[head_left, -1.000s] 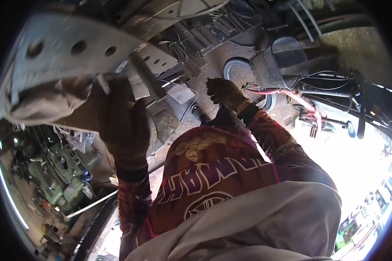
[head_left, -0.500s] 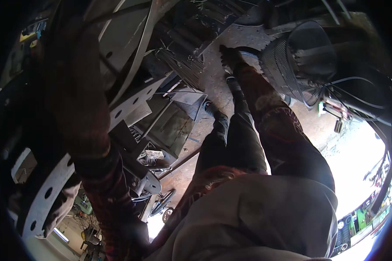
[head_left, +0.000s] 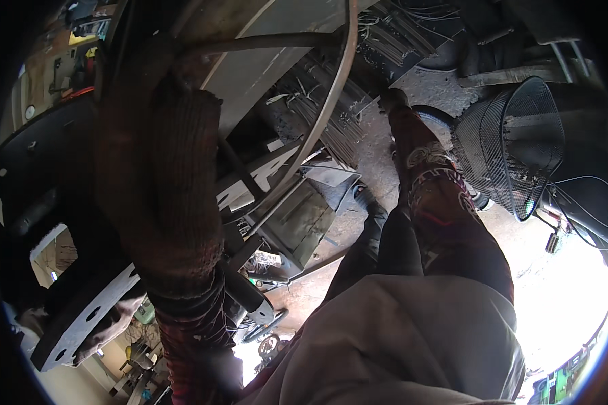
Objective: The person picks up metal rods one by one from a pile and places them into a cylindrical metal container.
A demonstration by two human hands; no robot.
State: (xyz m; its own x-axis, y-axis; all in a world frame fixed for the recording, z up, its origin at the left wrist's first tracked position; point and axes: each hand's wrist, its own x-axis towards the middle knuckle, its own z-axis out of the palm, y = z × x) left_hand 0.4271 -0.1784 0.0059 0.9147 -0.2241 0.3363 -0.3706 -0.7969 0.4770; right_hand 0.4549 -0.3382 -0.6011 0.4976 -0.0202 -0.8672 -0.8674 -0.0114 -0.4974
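Note:
My left hand (head_left: 182, 182), in a dark knitted glove, is raised at the left beside a large curved metal rim (head_left: 336, 88) with a crossbar (head_left: 270, 42). Deep shadow covers its fingers, so whether they grip anything does not show. Low and far ahead, my right hand (head_left: 394, 100) reaches down at the end of its patterned sleeve (head_left: 432, 169). It looks dark and small, and its fingers cannot be made out. Close to it are a black curved tyre-like edge (head_left: 434, 113) and a black mesh basket (head_left: 513, 152).
Bundled thin metal rods (head_left: 327, 128) lie beyond the rim. A perforated metal strip (head_left: 91, 310) crosses the lower left. Near my legs stands a metal box (head_left: 297, 219), with a grey tube (head_left: 250, 293) below it. Cables (head_left: 581, 179) hang by the basket. Bright light washes out the right-hand floor.
The view has shifted, so the rim, basket and rods appear further right. My left hand shows nearer the middle, beside the rim. My right arm still reaches down.

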